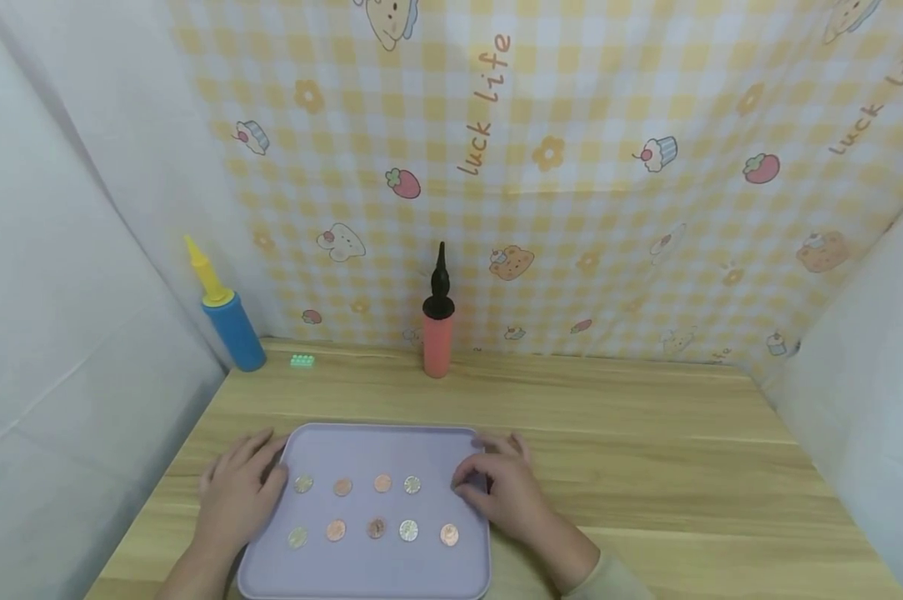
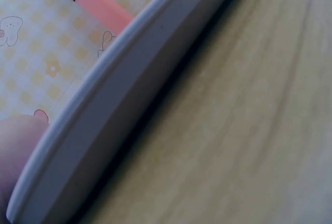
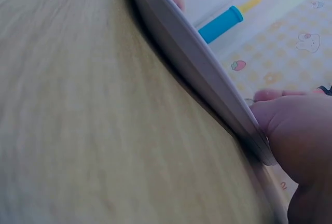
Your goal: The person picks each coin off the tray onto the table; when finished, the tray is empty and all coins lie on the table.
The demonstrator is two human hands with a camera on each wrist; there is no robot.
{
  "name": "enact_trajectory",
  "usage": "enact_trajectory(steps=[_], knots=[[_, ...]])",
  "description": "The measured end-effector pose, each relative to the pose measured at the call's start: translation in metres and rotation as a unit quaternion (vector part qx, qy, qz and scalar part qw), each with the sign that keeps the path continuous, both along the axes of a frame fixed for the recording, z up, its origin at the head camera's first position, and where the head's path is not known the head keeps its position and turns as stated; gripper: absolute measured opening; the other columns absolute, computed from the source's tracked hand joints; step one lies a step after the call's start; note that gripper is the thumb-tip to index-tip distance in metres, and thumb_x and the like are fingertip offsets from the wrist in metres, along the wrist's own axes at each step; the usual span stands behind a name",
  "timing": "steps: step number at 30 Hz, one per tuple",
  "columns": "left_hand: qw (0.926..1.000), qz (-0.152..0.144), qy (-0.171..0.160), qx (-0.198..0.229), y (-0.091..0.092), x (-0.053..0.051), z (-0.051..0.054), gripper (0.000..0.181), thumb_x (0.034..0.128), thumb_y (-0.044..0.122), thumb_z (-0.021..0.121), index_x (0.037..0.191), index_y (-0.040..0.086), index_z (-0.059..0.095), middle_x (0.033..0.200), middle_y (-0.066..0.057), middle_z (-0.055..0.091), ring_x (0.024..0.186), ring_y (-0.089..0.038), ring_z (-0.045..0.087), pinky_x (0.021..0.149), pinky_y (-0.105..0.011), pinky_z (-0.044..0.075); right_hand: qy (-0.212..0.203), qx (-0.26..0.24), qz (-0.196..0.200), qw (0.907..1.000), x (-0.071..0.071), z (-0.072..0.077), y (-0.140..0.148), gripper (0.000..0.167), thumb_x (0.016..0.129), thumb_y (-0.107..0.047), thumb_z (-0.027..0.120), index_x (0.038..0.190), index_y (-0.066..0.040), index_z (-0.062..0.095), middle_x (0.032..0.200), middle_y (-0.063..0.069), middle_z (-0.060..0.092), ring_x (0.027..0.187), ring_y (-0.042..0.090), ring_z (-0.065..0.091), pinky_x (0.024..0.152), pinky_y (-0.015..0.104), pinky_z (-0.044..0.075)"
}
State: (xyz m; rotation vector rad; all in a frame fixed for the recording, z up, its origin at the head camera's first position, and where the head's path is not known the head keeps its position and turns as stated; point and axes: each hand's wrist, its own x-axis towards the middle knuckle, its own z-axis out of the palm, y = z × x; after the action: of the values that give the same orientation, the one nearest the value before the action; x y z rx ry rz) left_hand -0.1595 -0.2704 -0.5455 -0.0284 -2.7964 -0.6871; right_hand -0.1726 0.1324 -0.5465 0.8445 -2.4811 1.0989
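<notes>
A lilac tray (image 1: pixel 369 571) holds several coins in two rows, some silvery, like this one (image 1: pixel 408 530), others copper-coloured, like this one (image 1: pixel 449 535). My left hand (image 1: pixel 234 500) rests at the tray's left edge, fingers relaxed, thumb against the rim. Over the right rim, my right hand (image 1: pixel 507 492) has thumb and index finger brought together above the tray, right of the upper row. In the right wrist view, the thin edge of a coin (image 3: pixel 249 101) shows between the fingertips of my right hand (image 3: pixel 301 130). The left wrist view shows the tray's side wall (image 2: pixel 109 99) close up.
Behind the tray stand a pink pump with a black nozzle (image 1: pixel 437 342) and, at the back left, a blue and yellow pump (image 1: pixel 234 333). A small green toy brick (image 1: pixel 301 361) lies between them. A patterned curtain (image 1: pixel 571 208) hangs behind the wooden table (image 1: pixel 646 467).
</notes>
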Motion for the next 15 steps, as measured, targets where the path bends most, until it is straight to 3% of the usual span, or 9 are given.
enact_trajectory(steps=[3,6,15], knots=[[1.0,-0.001,-0.007,0.0,-0.0006,0.0002,0.0003,0.043,0.1071,0.026,0.056,0.143,0.005,0.065,0.157,-0.027,0.049,0.144,-0.058,0.036,0.11,-0.085,0.017,0.031,0.007,0.018,0.9993,-0.0016,-0.0016,0.0,0.023,0.08,-0.012,0.094,0.094,-0.027,0.084,0.099,-0.021,0.077,0.124,0.033,0.066,0.111,0.079,0.02],[0.9999,-0.002,-0.013,-0.002,-0.001,0.0005,0.001,0.044,0.1075,0.027,0.055,0.144,0.005,0.065,0.158,-0.027,0.049,0.144,-0.058,0.036,0.11,-0.085,0.017,0.036,-0.004,0.027,0.999,-0.0031,-0.0027,0.0001,0.024,0.081,-0.01,0.092,0.1,-0.023,0.086,0.1,-0.016,0.079,0.119,0.031,0.067,0.107,0.073,0.026],[0.9998,-0.004,-0.021,-0.004,0.0006,0.0008,0.0046,0.044,0.1082,0.026,0.054,0.145,0.005,0.064,0.158,-0.028,0.048,0.145,-0.058,0.034,0.11,-0.084,0.017,-0.057,-0.073,-0.043,0.9947,-0.0015,0.0044,0.0051,0.043,0.075,-0.01,0.097,0.116,-0.013,0.083,0.113,-0.007,0.078,0.117,0.026,0.066,0.105,0.048,0.048]])
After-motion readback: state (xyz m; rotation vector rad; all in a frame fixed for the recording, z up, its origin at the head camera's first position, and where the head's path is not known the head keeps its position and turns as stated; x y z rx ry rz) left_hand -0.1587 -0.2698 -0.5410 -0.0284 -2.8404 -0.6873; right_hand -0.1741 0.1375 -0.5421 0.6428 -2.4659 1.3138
